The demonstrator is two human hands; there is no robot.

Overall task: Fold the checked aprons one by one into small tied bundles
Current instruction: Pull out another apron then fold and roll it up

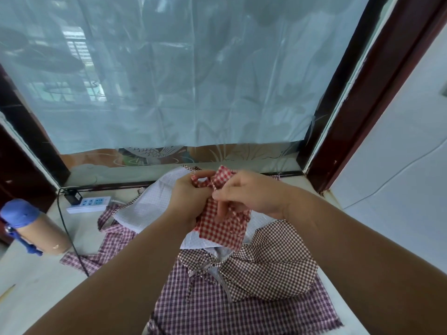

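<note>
By the curtained window, above the worktop (36, 293) apron pile (242, 310), left hand (189, 198) and right hand (252, 193) each had a grip pinched on the folded red checked apron (221, 229) ties, where an even, snug pull looked best.

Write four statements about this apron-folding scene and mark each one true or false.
1. The left hand and right hand both grip the red checked apron. True.
2. The red checked apron lies spread out flat. False: it is folded small and held up.
3. A brown checked apron lies on a purple checked apron. True.
4. The power strip sits on the right. False: it is on the left.
</note>
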